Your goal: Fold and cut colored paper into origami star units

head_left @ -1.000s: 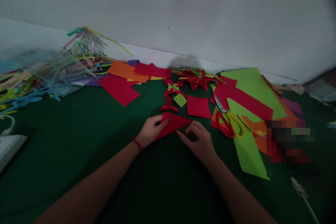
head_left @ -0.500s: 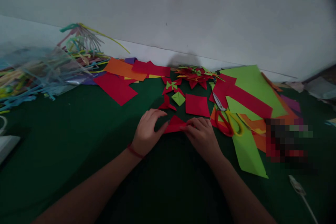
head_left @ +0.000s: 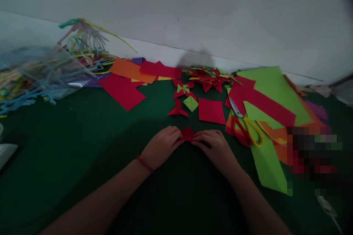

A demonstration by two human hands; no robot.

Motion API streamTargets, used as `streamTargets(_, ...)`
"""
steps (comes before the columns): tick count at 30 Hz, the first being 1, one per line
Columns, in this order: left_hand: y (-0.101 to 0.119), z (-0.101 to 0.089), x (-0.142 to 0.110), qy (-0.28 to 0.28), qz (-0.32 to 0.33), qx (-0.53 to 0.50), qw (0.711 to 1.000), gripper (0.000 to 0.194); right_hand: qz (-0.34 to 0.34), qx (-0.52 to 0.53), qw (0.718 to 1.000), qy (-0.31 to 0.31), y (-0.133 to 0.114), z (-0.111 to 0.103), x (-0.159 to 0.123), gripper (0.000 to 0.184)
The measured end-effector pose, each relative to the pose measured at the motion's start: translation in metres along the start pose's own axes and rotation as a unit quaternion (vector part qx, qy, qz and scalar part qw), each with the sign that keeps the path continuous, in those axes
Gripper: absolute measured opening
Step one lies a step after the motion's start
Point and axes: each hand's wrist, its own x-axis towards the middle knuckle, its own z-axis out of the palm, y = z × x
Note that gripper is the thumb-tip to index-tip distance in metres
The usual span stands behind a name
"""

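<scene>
Between my two hands is a small folded piece of red paper (head_left: 188, 133), its peak pointing away from me. My left hand (head_left: 163, 143) pinches its left corner, fingers closed. On the opposite corner, my right hand (head_left: 213, 143) grips with thumb and fingertips, which cover part of the paper. Just beyond them lie a three-pointed red folded piece (head_left: 178, 109), a green folded square (head_left: 191, 103) and a flat red paper square (head_left: 211, 111). Behind these sits a red folded shape with a green centre (head_left: 183, 89).
Scissors (head_left: 246, 131) with red and yellow handles rest on paper sheets at right, near a large green sheet (head_left: 275, 91). A pile of folded paper stars (head_left: 211, 79) stands by the wall. Pipe cleaners (head_left: 91, 40) and a plastic bag (head_left: 41, 69) fill the left back.
The red paper went from a larger triangle to a smaller folded shape. My left hand, open beside it half a second ago, now pinches its left corner; my right hand keeps hold of the right.
</scene>
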Motion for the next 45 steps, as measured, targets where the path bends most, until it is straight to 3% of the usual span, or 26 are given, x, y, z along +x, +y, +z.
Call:
streamTargets(7, -0.003, 0.005, 0.004, 0.016, -0.073, -0.059, 0.995, 0.004, 0.084, 0.036, 0.995, 0.041, -0.002, 0.003, 0.002, 0.011)
streamTargets(17, -0.003, 0.007, 0.007, 0.032, -0.108, -0.072, 0.991, 0.008, 0.135, 0.096, 0.982, 0.089, 0.002, 0.013, -0.001, 0.013)
streamTargets(34, 0.003, 0.013, 0.010, 0.009, -0.117, 0.038, 0.992, 0.006, 0.147, -0.011, 0.987, 0.068, -0.007, 0.015, 0.003, 0.011)
streamTargets(45, 0.005, 0.013, 0.010, -0.007, -0.117, 0.089, 0.989, 0.012, 0.142, -0.046, 0.985, 0.086, -0.012, 0.020, 0.004, 0.010)
